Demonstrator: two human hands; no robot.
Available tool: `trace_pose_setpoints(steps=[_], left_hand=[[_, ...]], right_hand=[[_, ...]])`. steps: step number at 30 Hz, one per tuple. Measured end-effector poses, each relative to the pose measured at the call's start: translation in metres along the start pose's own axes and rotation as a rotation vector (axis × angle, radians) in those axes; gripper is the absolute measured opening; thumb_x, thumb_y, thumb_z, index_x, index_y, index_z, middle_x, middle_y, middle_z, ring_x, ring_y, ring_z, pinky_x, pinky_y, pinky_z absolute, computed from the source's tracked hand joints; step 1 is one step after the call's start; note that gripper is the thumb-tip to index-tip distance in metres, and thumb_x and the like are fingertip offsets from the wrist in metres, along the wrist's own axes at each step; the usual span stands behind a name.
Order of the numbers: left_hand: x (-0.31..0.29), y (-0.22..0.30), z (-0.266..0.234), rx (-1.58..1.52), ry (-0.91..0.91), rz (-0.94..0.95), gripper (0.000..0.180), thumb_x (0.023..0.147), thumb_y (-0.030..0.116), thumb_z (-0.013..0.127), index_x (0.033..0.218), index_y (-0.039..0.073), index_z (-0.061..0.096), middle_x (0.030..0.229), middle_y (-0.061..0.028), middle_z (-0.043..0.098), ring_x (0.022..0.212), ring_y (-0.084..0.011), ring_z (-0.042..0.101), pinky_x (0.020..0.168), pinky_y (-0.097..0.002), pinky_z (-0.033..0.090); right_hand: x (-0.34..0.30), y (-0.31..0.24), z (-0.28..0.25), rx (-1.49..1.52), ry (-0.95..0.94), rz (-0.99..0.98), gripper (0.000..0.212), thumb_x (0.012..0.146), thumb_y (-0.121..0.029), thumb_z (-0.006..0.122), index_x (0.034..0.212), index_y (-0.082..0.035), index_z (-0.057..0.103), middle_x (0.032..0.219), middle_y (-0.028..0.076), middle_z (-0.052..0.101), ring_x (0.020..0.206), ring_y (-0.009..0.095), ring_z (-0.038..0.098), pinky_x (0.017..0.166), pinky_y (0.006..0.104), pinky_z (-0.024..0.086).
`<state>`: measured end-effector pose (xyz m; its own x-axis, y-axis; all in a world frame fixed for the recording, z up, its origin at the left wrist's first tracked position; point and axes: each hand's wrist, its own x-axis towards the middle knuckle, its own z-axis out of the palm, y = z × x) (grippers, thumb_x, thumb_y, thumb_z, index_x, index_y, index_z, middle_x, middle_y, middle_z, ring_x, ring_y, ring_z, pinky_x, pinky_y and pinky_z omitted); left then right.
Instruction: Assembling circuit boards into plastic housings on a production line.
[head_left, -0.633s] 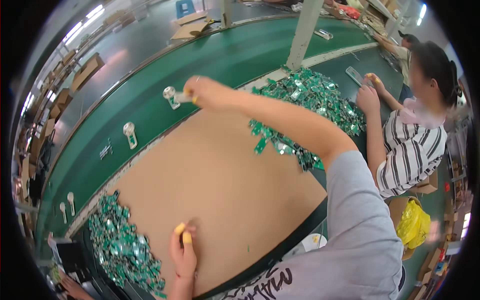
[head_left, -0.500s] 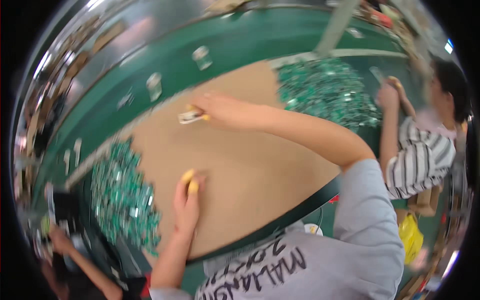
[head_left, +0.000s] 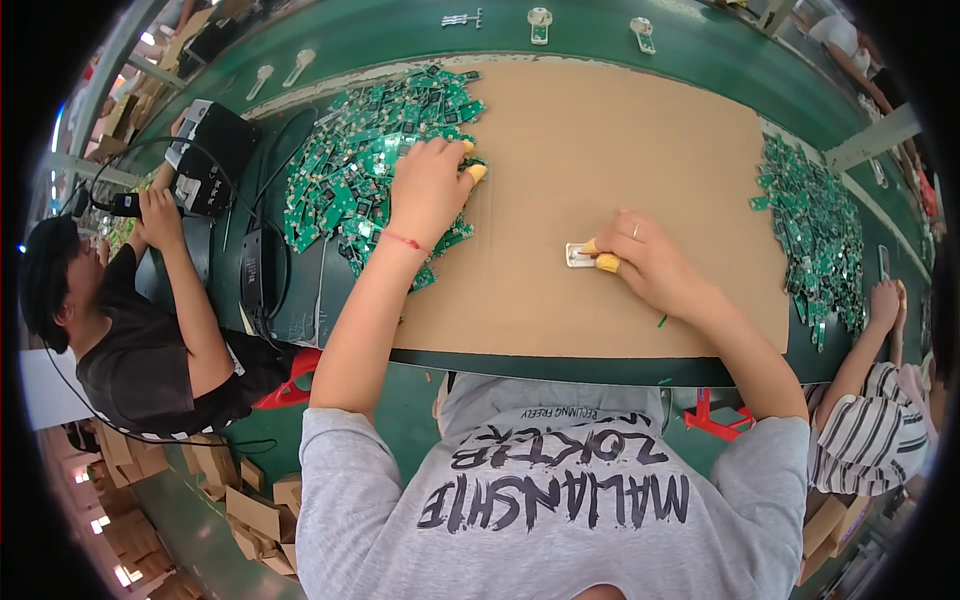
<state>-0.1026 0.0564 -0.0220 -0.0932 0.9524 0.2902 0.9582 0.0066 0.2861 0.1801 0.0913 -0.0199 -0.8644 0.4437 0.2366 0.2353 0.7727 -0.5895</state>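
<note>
My left hand (head_left: pixel 428 190) rests over the left heap of green circuit boards (head_left: pixel 335 190). Its thumb and forefinger wear yellow finger cots and are a little apart at the heap's right edge, with no board plainly between them. Lower right of the middle, my right hand (head_left: pixel 645 262), also with yellow cots, pinches a small white plastic casing (head_left: pixel 578 255) just above or on the brown cardboard sheet (head_left: pixel 620 130). The casing's hollow side faces up; whether anything lies inside is too small to tell.
Another heap of circuit boards (head_left: pixel 815 240) lies at the right. White casings (head_left: pixel 540 25) are spaced along a green belt (head_left: pixel 390 45) beyond the sheet. A black box-shaped device (head_left: pixel 215 155) with cables stands left. Co-workers sit on both sides; a metal post (head_left: pixel 875 138) rises at right.
My left hand has gone from above the bare cardboard to the left heap. My right hand has drawn nearer to me, still holding the casing. The view has turned and steadied.
</note>
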Motion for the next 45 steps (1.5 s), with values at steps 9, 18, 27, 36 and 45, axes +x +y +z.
trace_pose_setpoints(steps=[9, 18, 27, 36, 45], left_hand=[[-0.005, 0.017, 0.002, 0.178, 0.011, 0.262, 0.018, 0.072, 0.01, 0.059, 0.09, 0.01, 0.062, 0.083, -0.0019, 0.058, 0.086, -0.0196, 0.052, 0.074, -0.0356, 0.039], [-0.002, 0.06, -0.006, -0.809, -0.034, -0.151, 0.024, 0.084, -0.003, 0.047, 0.104, 0.002, 0.059, 0.092, -0.0045, 0.059, 0.083, -0.0122, 0.059, 0.069, -0.0235, 0.046], [-0.008, 0.108, 0.019, -1.325, -0.048, -0.124, 0.025, 0.084, -0.006, 0.044, 0.108, 0.0, 0.048, 0.101, -0.0079, 0.054, 0.092, -0.0144, 0.058, 0.077, -0.0234, 0.046], [-0.023, 0.124, 0.018, -1.168, 0.06, -0.034, 0.021, 0.078, -0.007, 0.052, 0.097, 0.0, 0.058, 0.091, -0.0087, 0.062, 0.084, -0.0177, 0.062, 0.072, -0.0255, 0.049], [-0.025, 0.126, 0.012, -0.795, 0.168, 0.204, 0.03, 0.075, -0.005, 0.057, 0.102, 0.007, 0.061, 0.074, -0.0061, 0.059, 0.061, -0.0163, 0.057, 0.05, -0.0261, 0.044]], right_hand=[[0.001, -0.016, 0.006, -0.046, 0.069, 0.162, 0.009, 0.079, -0.004, 0.051, 0.088, -0.004, 0.052, 0.079, 0.008, 0.056, 0.083, 0.022, 0.054, 0.098, 0.0418, 0.03], [0.003, -0.014, 0.0, 0.071, 0.058, 0.298, 0.018, 0.078, 0.001, 0.048, 0.095, -0.001, 0.052, 0.08, 0.012, 0.059, 0.085, 0.028, 0.053, 0.078, 0.0401, 0.041], [0.008, -0.023, -0.012, 0.65, 0.308, 0.543, 0.013, 0.09, -0.01, 0.045, 0.099, -0.003, 0.05, 0.074, 0.002, 0.056, 0.066, 0.006, 0.051, 0.057, 0.0218, 0.04], [0.007, -0.035, -0.01, 0.897, 0.344, 0.48, 0.012, 0.091, -0.009, 0.041, 0.096, 0.0, 0.046, 0.079, 0.003, 0.055, 0.072, 0.008, 0.053, 0.068, 0.0225, 0.046], [0.0, -0.034, -0.008, 0.812, 0.426, 0.435, 0.009, 0.086, -0.005, 0.044, 0.093, 0.001, 0.045, 0.081, 0.007, 0.058, 0.072, 0.01, 0.059, 0.062, 0.0247, 0.05]])
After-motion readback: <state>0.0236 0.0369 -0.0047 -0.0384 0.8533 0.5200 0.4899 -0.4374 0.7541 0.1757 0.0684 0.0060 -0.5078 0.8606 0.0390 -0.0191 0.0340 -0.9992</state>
